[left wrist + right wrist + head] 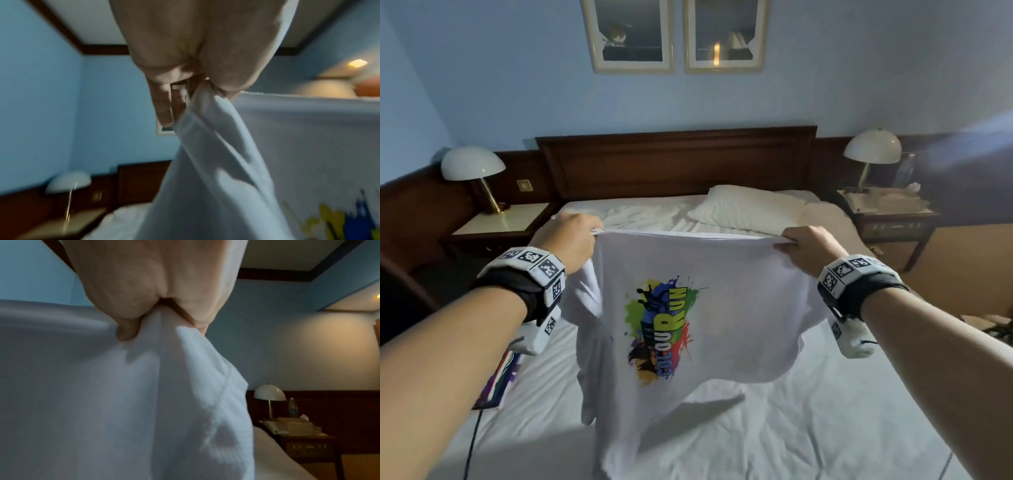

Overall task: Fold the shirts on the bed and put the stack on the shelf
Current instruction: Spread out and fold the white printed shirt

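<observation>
A white T-shirt [736, 315] with a colourful splash print hangs in the air above the bed [808, 421], stretched sideways between both hands. My left hand [571, 240] grips its upper left edge, my right hand [808, 246] its upper right edge. In the left wrist view my left hand [185, 87] has white cloth [216, 162] bunched between its curled fingers. The right wrist view shows my right hand [154, 313] pinching the shirt [102, 394] in a fist. One sleeve dangles at the left, and the lower part almost reaches the sheet.
Another printed garment [498, 380] lies at the bed's left edge, half hidden by my left arm. A pillow [750, 205] sits by the wooden headboard [674, 161]. Nightstands with dome lamps [472, 164] [873, 147] flank the bed. No shelf shows in any view.
</observation>
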The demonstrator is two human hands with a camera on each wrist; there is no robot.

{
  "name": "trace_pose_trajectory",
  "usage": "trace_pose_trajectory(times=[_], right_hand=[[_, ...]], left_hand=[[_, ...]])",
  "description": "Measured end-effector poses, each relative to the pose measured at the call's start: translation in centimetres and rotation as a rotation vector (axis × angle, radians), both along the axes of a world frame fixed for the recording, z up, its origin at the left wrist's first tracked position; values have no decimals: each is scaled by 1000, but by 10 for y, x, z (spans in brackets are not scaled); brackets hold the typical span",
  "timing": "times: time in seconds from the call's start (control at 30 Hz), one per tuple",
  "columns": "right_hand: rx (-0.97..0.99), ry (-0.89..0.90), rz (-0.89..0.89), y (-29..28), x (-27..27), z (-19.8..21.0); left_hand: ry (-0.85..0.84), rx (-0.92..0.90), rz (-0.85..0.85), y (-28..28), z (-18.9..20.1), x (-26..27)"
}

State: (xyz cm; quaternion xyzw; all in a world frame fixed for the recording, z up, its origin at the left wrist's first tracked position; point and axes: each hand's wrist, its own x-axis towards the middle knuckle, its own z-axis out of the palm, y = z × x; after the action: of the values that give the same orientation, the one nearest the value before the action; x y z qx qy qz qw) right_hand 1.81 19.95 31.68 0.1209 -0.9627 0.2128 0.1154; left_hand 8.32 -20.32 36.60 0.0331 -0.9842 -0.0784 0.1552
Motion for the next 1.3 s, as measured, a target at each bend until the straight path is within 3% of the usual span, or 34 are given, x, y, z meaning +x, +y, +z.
trace_pose_trajectory(times=[0.1,0.23,0.33,0.43,0.57,0.73,0.83,0.93,1.07,1.2,1.3], right_hand=[[141,66,23,3,-9,5],[330,48,-22,11,-23,5],[421,-49,-106,8,-33,11],[490,-91,-146,-1,-48,16],[481,-86,-203,-10,-93,19],[363,-73,-297,-18,-152,17],[294,-60,-317,-16,-189,16],[232,-19,-342,-12,-219,27],[237,108,-366,-5,-239,47],[139,244,-324,1,-232,37],[63,380,-243,6,-212,2]], left_hand=[[36,246,43,-17,-13,-8],[28,442,-73,-28,-11,-19],[-40,398,-119,-44,-5,-37],[-119,231,-84,-59,1,-66],[-58,186,-24,-59,11,-112],[110,569,44,-61,-7,-186],[196,664,52,-54,-14,-232],[321,615,23,-46,-1,-267],[529,444,-150,-49,26,-291],[565,299,-239,-57,38,-276],[561,261,-304,-63,20,-238]])
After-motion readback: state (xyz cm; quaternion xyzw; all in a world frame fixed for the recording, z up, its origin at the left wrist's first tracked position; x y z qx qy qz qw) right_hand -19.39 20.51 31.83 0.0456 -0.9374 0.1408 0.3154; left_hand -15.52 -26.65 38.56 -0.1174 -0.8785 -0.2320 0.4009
